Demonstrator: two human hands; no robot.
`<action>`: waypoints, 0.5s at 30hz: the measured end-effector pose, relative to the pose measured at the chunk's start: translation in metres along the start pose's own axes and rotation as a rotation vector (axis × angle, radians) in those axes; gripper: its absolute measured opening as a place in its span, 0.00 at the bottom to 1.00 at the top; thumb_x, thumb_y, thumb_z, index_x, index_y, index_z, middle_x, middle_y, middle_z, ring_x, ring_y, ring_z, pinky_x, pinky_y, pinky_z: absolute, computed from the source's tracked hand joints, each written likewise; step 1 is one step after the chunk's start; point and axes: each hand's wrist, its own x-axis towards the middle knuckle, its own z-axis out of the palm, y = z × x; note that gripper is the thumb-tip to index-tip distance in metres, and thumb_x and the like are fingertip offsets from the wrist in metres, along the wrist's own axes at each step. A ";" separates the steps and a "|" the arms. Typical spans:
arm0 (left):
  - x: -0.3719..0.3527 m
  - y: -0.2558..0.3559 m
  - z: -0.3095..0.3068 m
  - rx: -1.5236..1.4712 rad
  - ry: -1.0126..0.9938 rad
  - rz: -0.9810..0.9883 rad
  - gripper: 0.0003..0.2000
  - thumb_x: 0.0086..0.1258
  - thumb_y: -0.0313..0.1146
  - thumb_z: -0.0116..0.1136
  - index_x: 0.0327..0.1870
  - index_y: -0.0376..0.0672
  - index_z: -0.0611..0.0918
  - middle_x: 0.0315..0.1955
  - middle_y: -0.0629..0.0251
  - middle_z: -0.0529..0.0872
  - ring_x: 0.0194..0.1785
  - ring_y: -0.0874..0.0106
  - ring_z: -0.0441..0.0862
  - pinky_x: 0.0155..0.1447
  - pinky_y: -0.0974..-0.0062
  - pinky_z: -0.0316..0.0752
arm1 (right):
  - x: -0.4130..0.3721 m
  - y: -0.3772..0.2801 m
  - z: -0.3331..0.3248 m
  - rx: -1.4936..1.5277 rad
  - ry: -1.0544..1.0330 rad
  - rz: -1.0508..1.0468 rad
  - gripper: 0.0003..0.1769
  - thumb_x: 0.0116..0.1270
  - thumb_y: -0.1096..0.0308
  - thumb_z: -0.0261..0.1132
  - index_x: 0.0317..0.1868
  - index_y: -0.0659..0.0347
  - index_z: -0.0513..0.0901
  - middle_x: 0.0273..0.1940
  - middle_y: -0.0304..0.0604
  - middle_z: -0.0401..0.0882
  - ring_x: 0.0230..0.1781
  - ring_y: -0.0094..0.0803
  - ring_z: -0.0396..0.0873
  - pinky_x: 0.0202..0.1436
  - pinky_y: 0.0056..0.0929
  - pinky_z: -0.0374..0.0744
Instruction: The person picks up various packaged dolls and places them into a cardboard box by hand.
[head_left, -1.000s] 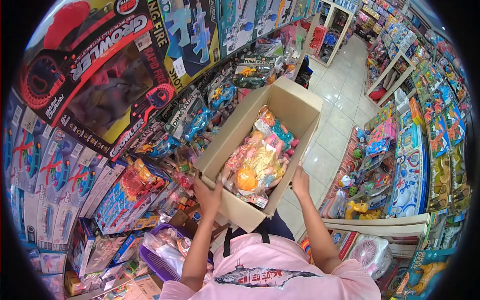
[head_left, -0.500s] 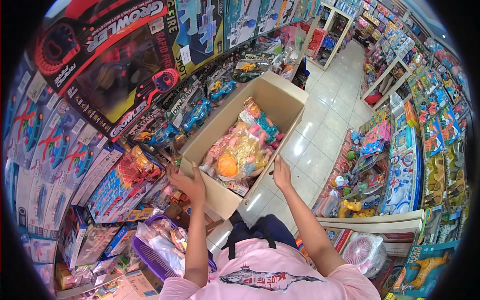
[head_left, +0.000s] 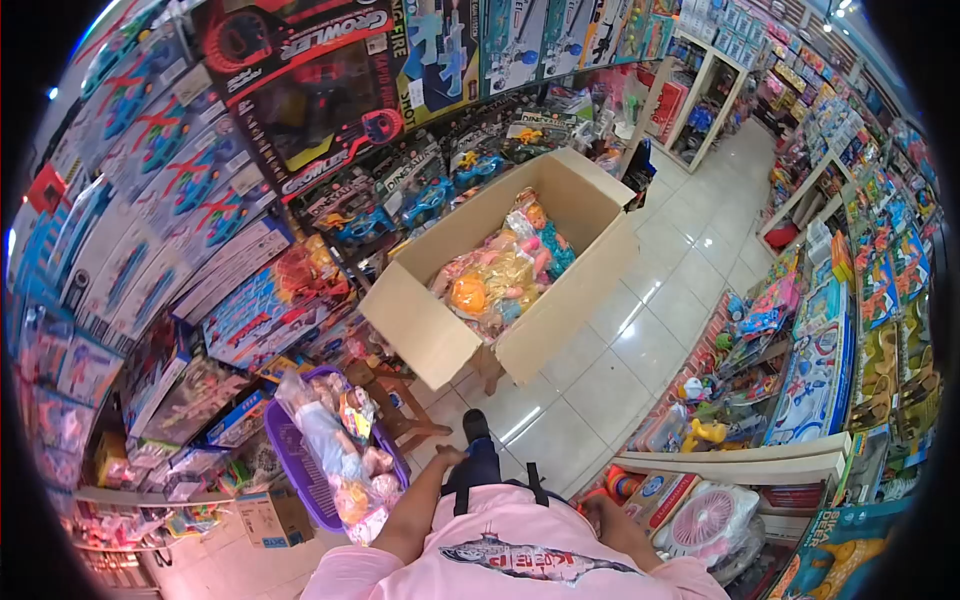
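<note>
An open cardboard box (head_left: pixel 420 335) stands on a wooden stool (head_left: pixel 405 405), its near flaps folded outward. Inside lie dolls in clear plastic (head_left: pixel 500 275), one with orange hair and others in gold and teal. My left hand (head_left: pixel 450 457) is low beside my left thigh, below the box and apart from it; its fingers are too small to make out. Close to my right side is my right hand (head_left: pixel 597 508), its fingers mostly hidden. A purple basket (head_left: pixel 300 465) with bagged dolls (head_left: pixel 335 445) sits left of my left arm.
Boxed toys (head_left: pixel 310 105) line the shelves on the left and behind the box. A tiled aisle (head_left: pixel 655 270) runs to the back right. Toy shelves (head_left: pixel 815 350) stand on the right, with a wrapped pink fan (head_left: pixel 705 520) near me. A small carton (head_left: pixel 272 518) is at lower left.
Both my hands have left the sides of the box and dropped back toward my body. The near flaps now hang outward. The view has shifted, showing more of the purple basket and stool.
</note>
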 end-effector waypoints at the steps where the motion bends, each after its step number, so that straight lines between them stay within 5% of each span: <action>1: -0.018 -0.004 0.016 -0.039 -0.014 -0.025 0.31 0.67 0.55 0.51 0.56 0.35 0.81 0.61 0.41 0.77 0.64 0.51 0.76 0.66 0.64 0.71 | -0.040 0.037 0.002 -0.370 -0.005 0.048 0.25 0.62 0.57 0.64 0.57 0.60 0.81 0.49 0.52 0.84 0.49 0.40 0.82 0.54 0.39 0.79; 4: -0.051 -0.029 0.078 -0.247 0.022 -0.081 0.27 0.66 0.54 0.50 0.51 0.38 0.85 0.56 0.43 0.81 0.61 0.53 0.79 0.63 0.65 0.74 | -0.120 0.100 0.000 -1.482 -0.008 0.180 0.21 0.68 0.57 0.60 0.55 0.61 0.82 0.58 0.54 0.80 0.59 0.40 0.78 0.64 0.42 0.73; 7: -0.084 -0.055 0.144 -0.394 0.096 -0.132 0.25 0.65 0.53 0.51 0.47 0.39 0.86 0.46 0.45 0.86 0.53 0.55 0.84 0.57 0.66 0.78 | -0.118 0.115 -0.015 -1.216 -0.020 0.280 0.23 0.69 0.54 0.57 0.56 0.59 0.82 0.57 0.52 0.81 0.58 0.39 0.80 0.63 0.41 0.75; 10: -0.125 -0.077 0.194 -0.418 0.043 -0.233 0.25 0.63 0.52 0.53 0.46 0.38 0.86 0.40 0.47 0.88 0.44 0.57 0.87 0.51 0.65 0.80 | -0.212 -0.064 0.025 -0.813 -0.021 0.434 0.26 0.69 0.50 0.53 0.58 0.57 0.82 0.56 0.50 0.83 0.55 0.38 0.82 0.60 0.40 0.78; 13: -0.184 -0.085 0.216 -0.463 -0.087 -0.161 0.25 0.63 0.52 0.57 0.46 0.37 0.86 0.38 0.54 0.89 0.36 0.60 0.88 0.47 0.61 0.80 | -0.150 -0.002 0.027 -0.959 -0.287 0.143 0.25 0.67 0.53 0.56 0.55 0.62 0.83 0.48 0.48 0.87 0.46 0.38 0.86 0.48 0.39 0.84; 15: -0.207 -0.091 0.241 -0.819 -0.103 -0.380 0.23 0.67 0.51 0.57 0.49 0.38 0.85 0.43 0.58 0.89 0.35 0.62 0.87 0.45 0.57 0.79 | -0.115 0.007 0.045 -0.747 -0.152 0.158 0.23 0.67 0.54 0.57 0.53 0.63 0.83 0.44 0.48 0.88 0.41 0.40 0.87 0.43 0.40 0.85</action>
